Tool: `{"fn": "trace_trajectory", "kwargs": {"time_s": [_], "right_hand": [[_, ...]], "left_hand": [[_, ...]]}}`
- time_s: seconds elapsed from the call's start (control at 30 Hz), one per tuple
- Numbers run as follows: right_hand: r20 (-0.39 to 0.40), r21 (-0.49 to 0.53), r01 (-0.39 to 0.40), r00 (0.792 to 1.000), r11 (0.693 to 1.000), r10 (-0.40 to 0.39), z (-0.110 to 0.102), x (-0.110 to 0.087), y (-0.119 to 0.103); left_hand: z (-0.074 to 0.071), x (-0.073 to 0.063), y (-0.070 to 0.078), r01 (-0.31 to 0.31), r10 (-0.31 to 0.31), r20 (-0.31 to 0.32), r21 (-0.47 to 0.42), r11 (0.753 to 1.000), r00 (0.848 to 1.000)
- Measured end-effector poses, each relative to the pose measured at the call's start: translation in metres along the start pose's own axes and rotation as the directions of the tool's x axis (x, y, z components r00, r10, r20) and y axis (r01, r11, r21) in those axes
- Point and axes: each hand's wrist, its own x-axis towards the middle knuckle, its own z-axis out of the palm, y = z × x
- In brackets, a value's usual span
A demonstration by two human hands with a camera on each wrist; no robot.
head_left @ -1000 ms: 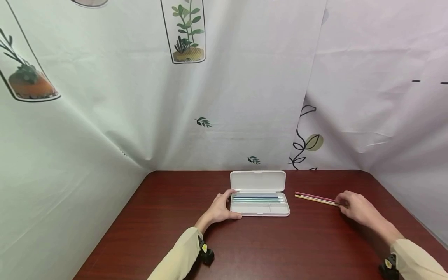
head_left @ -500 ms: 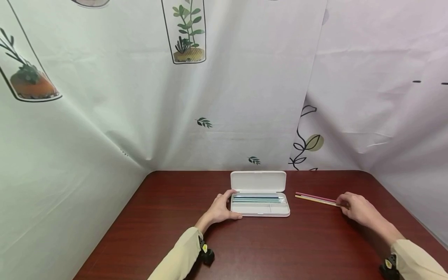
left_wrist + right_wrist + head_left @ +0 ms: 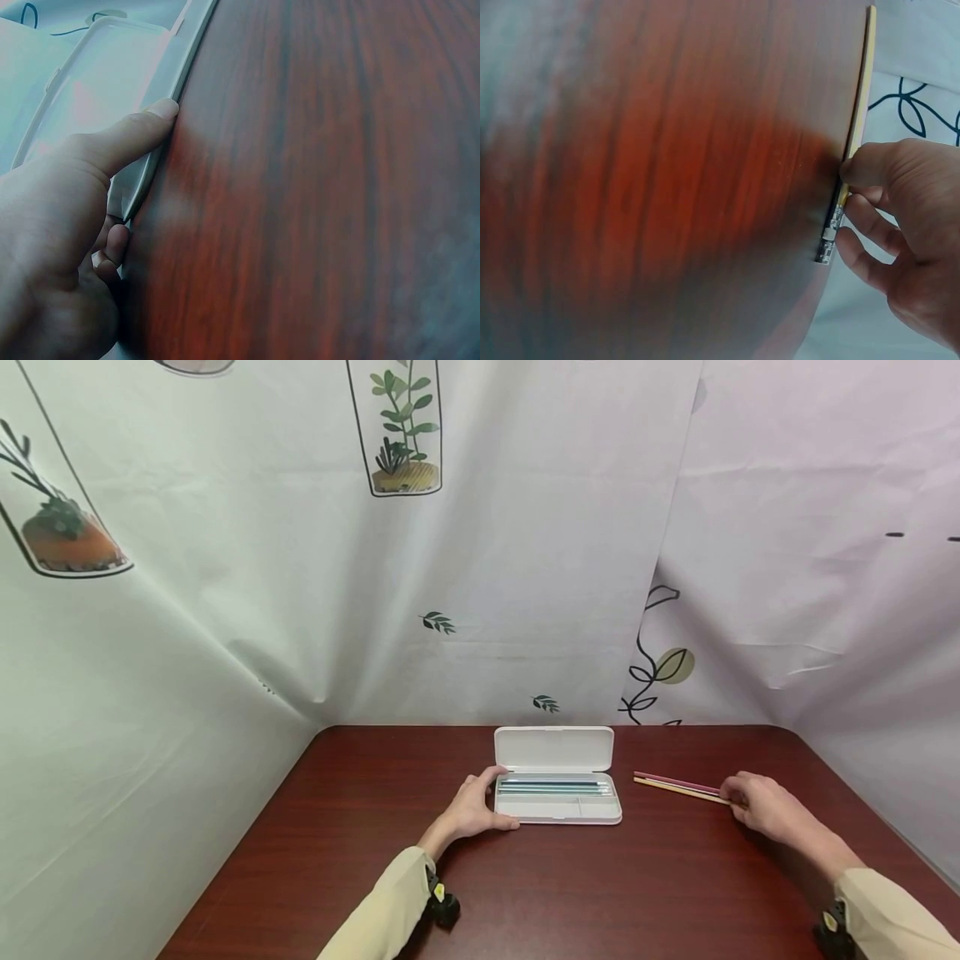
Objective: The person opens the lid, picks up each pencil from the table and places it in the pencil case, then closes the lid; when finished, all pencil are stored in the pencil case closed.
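A white pencil case [image 3: 540,818] lies on the table with its lid raised at the back. Several blue-green pencils [image 3: 555,788] lie in its rear compartment. My left hand [image 3: 471,806] grips the case's left end, its thumb on the front edge and its fingers toward the back; the left wrist view shows that thumb [image 3: 142,135] against the rim. To the right, my right hand [image 3: 772,810] pinches the near ends of a yellow pencil [image 3: 675,789] and a pink pencil [image 3: 667,779]. The right wrist view shows the yellow pencil's metal band and end below the thumb [image 3: 874,163].
The dark red wooden table [image 3: 570,893] runs back to a pale fabric wall [image 3: 540,568] printed with plants. More fabric closes in the left and right sides. A black wrist camera [image 3: 444,910] sits below the left sleeve.
Hardly anything differs. The right fingers have shifted very slightly along the pencils' ends; the left hand and the case have stayed put.
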Motion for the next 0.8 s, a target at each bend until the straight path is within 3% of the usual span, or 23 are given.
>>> {"fn": "trace_trajectory", "kwargs": {"time_s": [0.2, 0.53, 0.8], "right_hand": [[0.01, 0.009, 0.031, 0.999, 0.999, -0.032, 0.0, 0.0005, -0.0001], [0.061, 0.023, -0.015, 0.998, 1.0, 0.013, -0.0039, 0.0016, -0.0022], [0.005, 0.029, 0.035, 0.999, 0.999, -0.035, -0.0053, 0.0036, -0.0078]], "left_hand": [[-0.0002, -0.0004, -0.0001, 0.0, 0.0, -0.002, 0.002, 1.0, 1.0], [0.0, -0.0003, -0.0001, -0.001, 0.001, -0.002, 0.005, 1.0, 1.0], [0.0001, -0.0004, 0.0, 0.002, -0.002, -0.003, 0.004, 1.0, 1.0]]}}
